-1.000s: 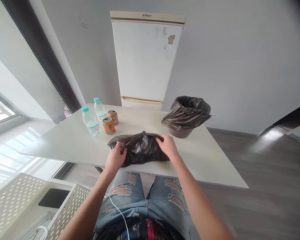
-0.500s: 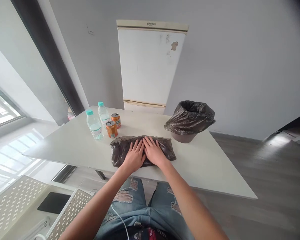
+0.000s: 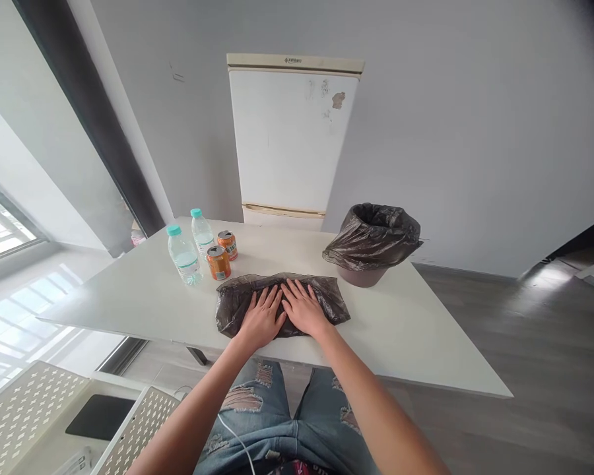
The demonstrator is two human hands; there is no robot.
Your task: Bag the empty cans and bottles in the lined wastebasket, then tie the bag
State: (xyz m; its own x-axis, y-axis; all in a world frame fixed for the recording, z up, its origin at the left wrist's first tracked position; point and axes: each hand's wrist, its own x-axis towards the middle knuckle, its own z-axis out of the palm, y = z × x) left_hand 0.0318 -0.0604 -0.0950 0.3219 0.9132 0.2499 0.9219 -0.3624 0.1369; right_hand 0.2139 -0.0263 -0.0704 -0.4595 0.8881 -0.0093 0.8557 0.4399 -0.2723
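Note:
A dark plastic bag [image 3: 327, 297] lies flattened on the white table [image 3: 416, 330] near its front edge. My left hand [image 3: 260, 319] and my right hand [image 3: 301, 307] rest flat on the middle of the bag, side by side, fingers stretched out and spread. Neither hand holds anything. The bag's left and right ends stick out past the hands.
A small bin lined with a dark bag [image 3: 371, 243] stands at the table's back right. Two water bottles [image 3: 183, 254] and two orange cans [image 3: 218, 262] stand at the back left. A white fridge [image 3: 290, 138] is behind the table. A perforated white rack [image 3: 24, 415] sits at lower left.
A second ago both hands gripped the bunched bag at its ends. They have since come together and now lie flat on it, and the bag is spread flat.

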